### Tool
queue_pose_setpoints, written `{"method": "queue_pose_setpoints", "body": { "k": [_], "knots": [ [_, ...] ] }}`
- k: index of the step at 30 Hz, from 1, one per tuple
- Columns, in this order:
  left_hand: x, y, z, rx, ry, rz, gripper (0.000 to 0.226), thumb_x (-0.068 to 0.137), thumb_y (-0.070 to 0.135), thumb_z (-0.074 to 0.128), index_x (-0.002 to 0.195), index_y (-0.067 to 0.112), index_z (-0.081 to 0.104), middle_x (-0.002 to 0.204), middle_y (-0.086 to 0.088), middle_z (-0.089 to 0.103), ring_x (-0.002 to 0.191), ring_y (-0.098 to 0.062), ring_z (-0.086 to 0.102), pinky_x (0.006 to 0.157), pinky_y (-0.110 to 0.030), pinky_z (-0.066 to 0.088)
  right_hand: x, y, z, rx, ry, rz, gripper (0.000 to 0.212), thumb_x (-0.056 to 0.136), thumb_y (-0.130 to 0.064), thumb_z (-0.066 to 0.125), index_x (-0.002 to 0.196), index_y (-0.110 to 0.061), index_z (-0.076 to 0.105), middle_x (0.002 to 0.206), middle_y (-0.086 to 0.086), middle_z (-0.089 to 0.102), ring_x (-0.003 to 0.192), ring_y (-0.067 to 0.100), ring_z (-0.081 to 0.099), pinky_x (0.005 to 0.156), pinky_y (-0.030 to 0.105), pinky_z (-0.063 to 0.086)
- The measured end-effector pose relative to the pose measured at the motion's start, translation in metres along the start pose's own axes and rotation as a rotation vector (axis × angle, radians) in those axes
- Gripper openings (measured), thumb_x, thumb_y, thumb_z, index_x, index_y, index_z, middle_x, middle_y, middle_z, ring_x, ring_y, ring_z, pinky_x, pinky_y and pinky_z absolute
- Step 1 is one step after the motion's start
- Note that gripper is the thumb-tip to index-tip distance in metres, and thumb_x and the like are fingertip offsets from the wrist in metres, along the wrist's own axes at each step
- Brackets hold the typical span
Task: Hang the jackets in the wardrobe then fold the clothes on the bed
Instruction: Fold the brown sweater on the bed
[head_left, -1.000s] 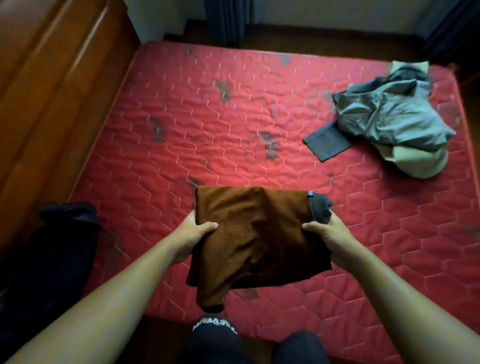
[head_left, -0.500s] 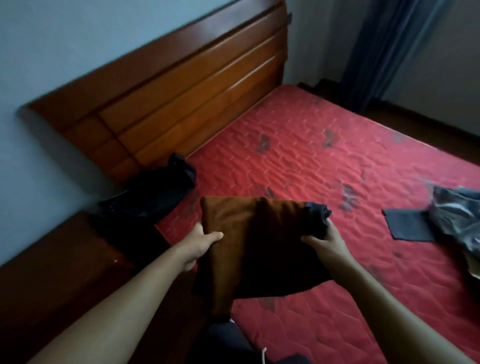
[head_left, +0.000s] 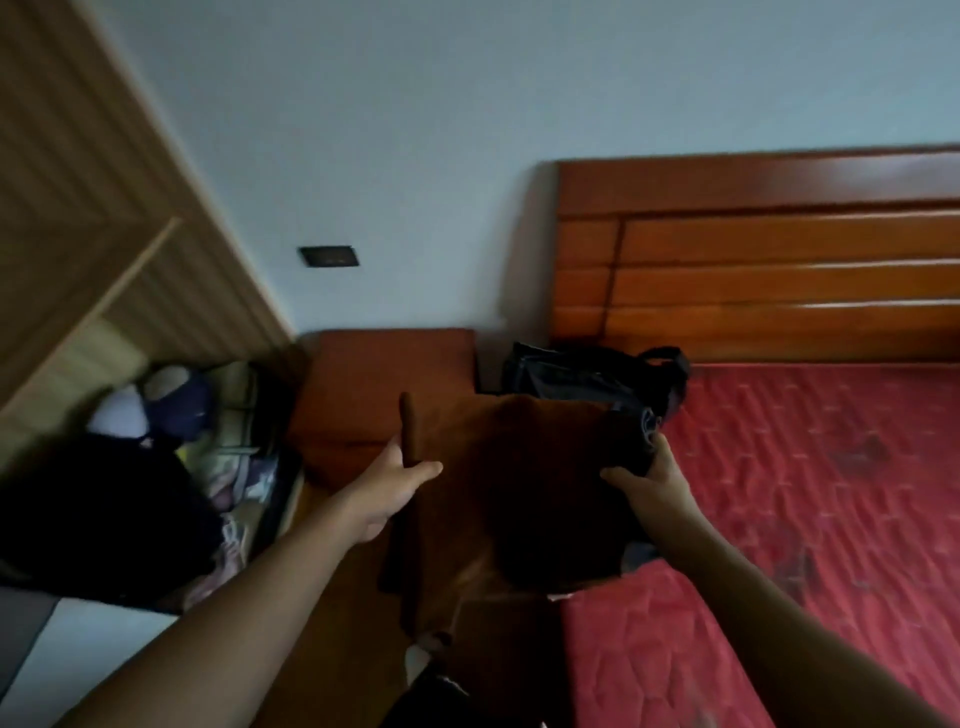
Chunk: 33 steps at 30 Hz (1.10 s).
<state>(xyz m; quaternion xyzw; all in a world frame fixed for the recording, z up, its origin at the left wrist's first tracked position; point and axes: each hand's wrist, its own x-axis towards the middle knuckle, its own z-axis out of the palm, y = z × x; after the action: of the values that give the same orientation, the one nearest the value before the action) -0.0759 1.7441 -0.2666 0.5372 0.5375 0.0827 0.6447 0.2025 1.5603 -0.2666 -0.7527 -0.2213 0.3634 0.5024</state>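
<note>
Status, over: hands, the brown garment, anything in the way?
Both busy: left hand and right hand grip the folded brown garment by its sides. Held up over the bed corner. Ahead, a black bag by the headboard.

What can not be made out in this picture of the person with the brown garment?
- Head view: fingers of the left hand and right hand are hidden behind the garment; only thumbs show.
- Head view: the bed is cut off by the right edge.
- Head view: the pile at left is blurred by motion.
- Head view: the bag is partly hidden by the garment.
</note>
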Motion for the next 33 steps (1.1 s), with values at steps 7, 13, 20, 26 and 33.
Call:
{"method": "queue_pose_setpoints", "body": {
  "k": [7,13,20,26,33],
  "knots": [
    [0.008,-0.023,-0.170,-0.195,0.264,0.033,0.060,0.095,0.023,0.068,0.145,0.036,0.038,0.129,0.004,0.064,0.111,-0.019,0.066,0.099,-0.042,0.053,0.068,-0.073,0.189,-0.057,-0.246,-0.104,0.047,0.083,-0.006,0.076,0.089,-0.047,0.053,0.093,0.004,0.069,0.067,0.006,0.071,0.051,0.020,0.054],
    [-0.001,-0.026,-0.267,-0.303,0.451,0.036,0.054,0.095,0.022,0.068,0.143,0.032,0.044,0.125,0.002,0.065,0.107,-0.019,0.066,0.089,-0.038,0.054,0.100,-0.121,0.314,-0.108,-0.441,-0.140,0.046,0.087,-0.013,0.076,0.115,-0.035,0.047,0.102,0.002,0.066,0.084,0.019,0.070,0.057,0.026,0.057],
    [0.001,-0.037,-0.321,-0.366,0.675,-0.003,0.060,0.098,0.026,0.063,0.150,0.032,0.035,0.128,0.003,0.057,0.100,-0.011,0.059,0.076,-0.029,0.050,0.145,-0.159,0.417,-0.180,-0.672,-0.221,0.052,0.088,-0.011,0.072,0.120,-0.039,0.044,0.104,-0.007,0.062,0.087,0.009,0.062,0.066,0.027,0.051],
    [0.018,-0.024,-0.345,-0.440,0.886,-0.026,0.064,0.098,0.034,0.063,0.153,0.032,0.030,0.137,0.000,0.055,0.115,-0.020,0.058,0.099,-0.041,0.048,0.202,-0.202,0.499,-0.201,-0.881,-0.269,0.056,0.090,-0.007,0.070,0.132,-0.035,0.046,0.109,-0.009,0.062,0.096,0.010,0.061,0.075,0.032,0.053],
    [0.019,-0.010,-0.371,-0.534,1.111,-0.041,0.064,0.098,0.037,0.062,0.153,0.029,0.031,0.138,-0.001,0.055,0.118,-0.021,0.058,0.106,-0.045,0.047,0.234,-0.246,0.598,-0.320,-1.071,-0.393,0.069,0.088,-0.015,0.071,0.147,-0.032,0.039,0.120,0.001,0.065,0.102,0.019,0.063,0.073,0.031,0.049]
  ]
}}
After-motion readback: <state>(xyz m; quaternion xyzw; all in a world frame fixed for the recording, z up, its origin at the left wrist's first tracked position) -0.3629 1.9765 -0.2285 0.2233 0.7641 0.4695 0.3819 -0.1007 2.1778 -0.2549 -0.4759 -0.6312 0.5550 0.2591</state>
